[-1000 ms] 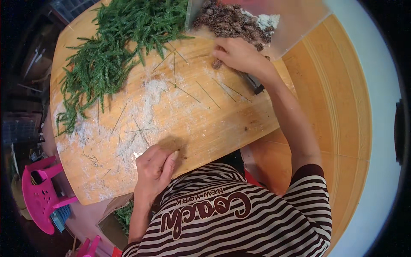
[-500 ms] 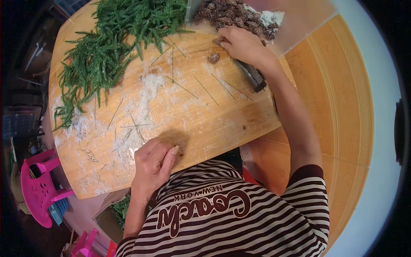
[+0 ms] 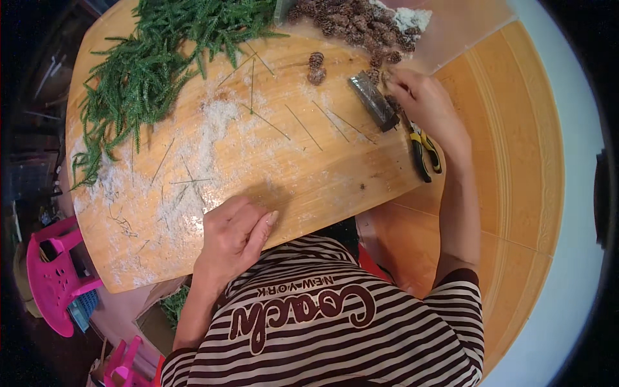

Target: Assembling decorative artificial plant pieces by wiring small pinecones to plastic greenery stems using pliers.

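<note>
"Where's the right hand (image 3: 425,106)?"

"By the counter's (image 3: 322,184) right edge, toward the far corner, fingertips just beside the pine cones (image 3: 361,27) heaped at the clear box (image 3: 471,39)."

"And its grip?"

"I can't tell. The fingers bend inward, but the tips are too indistinct to show whether they pinch a cone."

"The left hand (image 3: 233,233)?"

"At the near edge, left of its middle. That grip is curled up, thumb pressed against the forefinger; whether anything sits inside, I can't see."

"Any cones away from the heap?"

"Two loose cones (image 3: 316,77), close together, toward the far edge and right of centre. To their right, a dark oblong block (image 3: 374,103) lies slantwise. Then the pliers (image 3: 419,151), with yellow and black handles, at the right edge near the wrist."

"What about the other side?"

"Green sprigs (image 3: 145,84) cover the far left corner. Thin stems (image 3: 304,128) and white flakes (image 3: 218,117) are strewn over the middle."
</note>
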Available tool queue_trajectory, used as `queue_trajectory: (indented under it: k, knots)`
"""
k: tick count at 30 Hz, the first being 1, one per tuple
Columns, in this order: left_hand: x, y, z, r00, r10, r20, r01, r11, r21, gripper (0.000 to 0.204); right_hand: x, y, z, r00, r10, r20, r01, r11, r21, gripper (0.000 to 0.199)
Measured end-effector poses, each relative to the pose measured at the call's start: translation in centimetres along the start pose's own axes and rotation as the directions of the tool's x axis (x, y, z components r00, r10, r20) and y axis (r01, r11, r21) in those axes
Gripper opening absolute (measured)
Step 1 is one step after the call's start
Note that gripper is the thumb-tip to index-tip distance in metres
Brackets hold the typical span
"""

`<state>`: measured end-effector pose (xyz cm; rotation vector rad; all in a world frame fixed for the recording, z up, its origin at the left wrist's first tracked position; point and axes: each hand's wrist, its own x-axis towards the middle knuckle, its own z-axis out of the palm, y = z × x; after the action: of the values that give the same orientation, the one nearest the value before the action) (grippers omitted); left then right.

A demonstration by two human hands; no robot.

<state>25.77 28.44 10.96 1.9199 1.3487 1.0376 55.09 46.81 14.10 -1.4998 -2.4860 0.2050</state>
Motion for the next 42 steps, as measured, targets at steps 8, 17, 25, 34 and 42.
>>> queue_trajectory:
  k: [8, 17, 25, 34, 42]
  knots:
    - [0.8, 0.2, 0.8, 0.998, -0.006, 0.063, 0.002, 0.998, 0.061, 0.010, -3.7, -2.1, 0.0, 0.993, 0.082, 0.081, -0.098, 0.972, 0.213, 0.016]
    - [3.8, 1.0, 1.6, 0.980, 0.048, 0.191, -0.072, 0.990, 0.122, 0.009, -2.5, -4.5, 2.4, 0.932, -0.113, 0.345, 0.156, 0.983, -0.100, 0.008]
    - [6.9, 1.2, 3.2, 0.980, -0.092, 0.178, 0.090, 0.996, 0.020, 0.009, -1.4, -3.5, 2.8, 0.887, -0.313, 0.339, 0.341, 0.940, -0.027, 0.007]
    - [10.8, -0.4, 5.7, 0.939, -0.307, 0.153, 0.332, 0.927, -0.176, 0.014, -1.8, -3.0, 2.9, 0.959, -0.214, 0.184, 0.207, 0.977, 0.058, 0.011]
    - [11.0, -0.9, 5.8, 0.923, -0.359, 0.137, 0.380, 0.905, -0.190, 0.016, -1.7, -2.8, 3.9, 0.932, -0.343, 0.118, 0.334, 0.938, 0.089, 0.011]
